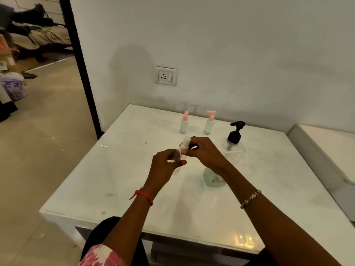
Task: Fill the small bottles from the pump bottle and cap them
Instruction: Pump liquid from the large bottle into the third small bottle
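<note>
My left hand [166, 165] holds a small clear bottle [177, 160] above the middle of the white table [99, 189]. My right hand [204, 152] pinches a clear cap [186, 142] at the bottle's top. The large clear pump bottle [234, 148] with a black pump stands just right of my right hand, with pale blue liquid low in it. Two small bottles with pink tops, one a spray bottle [184, 122] and one a pump bottle [209, 122], stand upright near the table's far edge.
A wall with a power socket [166, 75] rises behind the table. A second white surface [326, 150] adjoins on the right. To the left lies open floor and a doorway with clutter beyond it. My knees are under the table's near edge.
</note>
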